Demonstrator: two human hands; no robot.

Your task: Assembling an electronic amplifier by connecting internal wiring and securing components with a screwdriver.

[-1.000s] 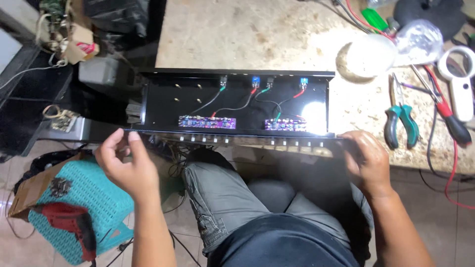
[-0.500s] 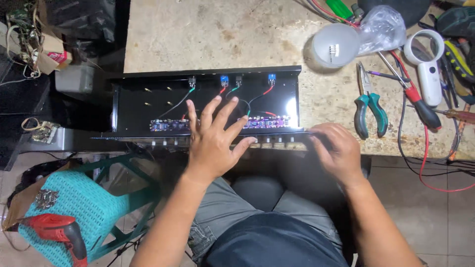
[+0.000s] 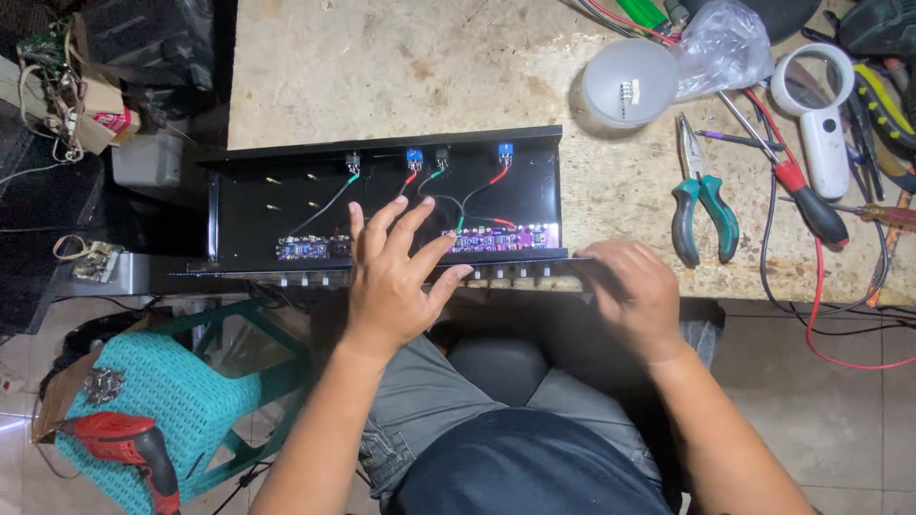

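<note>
A black open metal chassis (image 3: 248,205) lies at the near edge of a stone worktop, with coloured wires and two purple circuit boards (image 3: 310,247) along its front wall. My left hand (image 3: 391,277) rests flat with fingers spread over the middle of the front panel, between the boards. My right hand (image 3: 630,291) curls around the chassis's front right corner, by the row of small knobs (image 3: 510,274).
Green-handled pliers (image 3: 701,205), a red-handled screwdriver (image 3: 806,195), a white magnifier (image 3: 821,114), a translucent cup (image 3: 630,81) and a plastic bag lie on the worktop (image 3: 401,67) at right. A teal stool (image 3: 181,401) with a red drill (image 3: 129,443) stands at lower left.
My left hand has moved from the chassis's left end to its middle and now lies spread there. The right hand has stayed on the right front corner. The view has shifted.
</note>
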